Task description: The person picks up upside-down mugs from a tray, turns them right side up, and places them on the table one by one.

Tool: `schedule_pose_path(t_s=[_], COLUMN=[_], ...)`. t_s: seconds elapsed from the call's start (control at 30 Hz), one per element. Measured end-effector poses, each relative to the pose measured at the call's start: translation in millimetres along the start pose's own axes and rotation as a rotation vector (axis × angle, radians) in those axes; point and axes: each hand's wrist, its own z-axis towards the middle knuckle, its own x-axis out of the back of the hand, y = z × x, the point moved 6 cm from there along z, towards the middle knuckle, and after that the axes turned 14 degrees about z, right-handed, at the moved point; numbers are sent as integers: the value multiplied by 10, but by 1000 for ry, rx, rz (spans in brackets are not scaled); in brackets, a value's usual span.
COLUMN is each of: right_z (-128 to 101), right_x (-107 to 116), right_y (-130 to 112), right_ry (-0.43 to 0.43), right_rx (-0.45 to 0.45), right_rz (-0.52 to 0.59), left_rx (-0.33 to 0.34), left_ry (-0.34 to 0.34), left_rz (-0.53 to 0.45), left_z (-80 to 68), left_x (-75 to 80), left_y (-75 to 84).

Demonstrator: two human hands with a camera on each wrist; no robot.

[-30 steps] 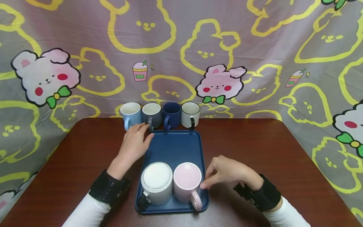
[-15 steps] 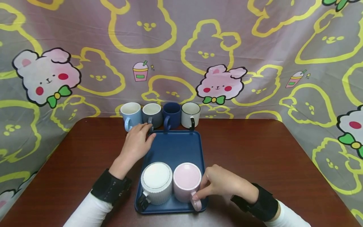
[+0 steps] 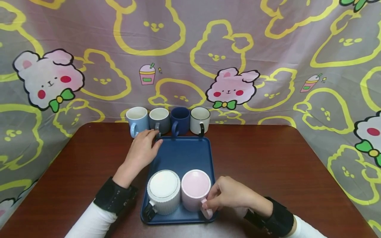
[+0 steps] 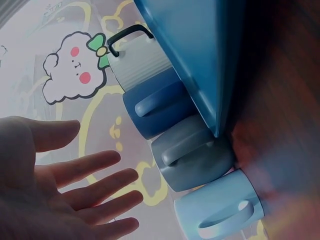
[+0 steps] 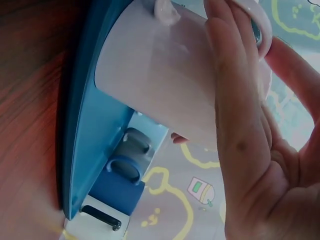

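A pink round mug (image 3: 194,189) stands at the near right corner of a flat dark blue plastic tray (image 3: 184,155) on a brown wooden table (image 3: 268,158). It touches a white ribbed mug with a black handle (image 3: 164,191) on its left. The pink mug's handle sticks out near the tray's front edge. Behind both mugs the tray floor is bare up to its far rim.

The right hand (image 3: 229,196) comes in low from the right. Its fingers curl around the pink mug's handle and pinch it.

The left hand (image 3: 142,150) lies at the tray's far left corner with its fingers straight and spread. It holds nothing.

Just past the far rim stand four mugs in a row, side by side: light blue (image 3: 137,119), grey (image 3: 159,119), dark blue (image 3: 180,119) and white (image 3: 200,119).
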Motion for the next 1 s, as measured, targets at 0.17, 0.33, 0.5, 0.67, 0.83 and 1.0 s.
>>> schedule_pose_path(t_s=[0.17,0.33,0.5,0.67,0.83,1.0], right_z=[-14,-10,-4,-19,-32,-44], right_x=[-1,-13,-8,4,4,19], right_y=[1,34,59,59,25,-4], right_ry=[36,59,65,65,68,83], right_rx=[-6,-19,-30,-41,-26,5], right_rz=[19,49,60,72,26,0], left_rx=[3,7,9,10,10,12], left_ry=[1,3,4,4,8,6], left_rz=[-6,-14,-19,-21,-24,-26], left_z=[0,-2,1,2,0,3], left_x=[10,12,1,0,14,37], left_y=[-7,-12,-18,-22,-16,-19])
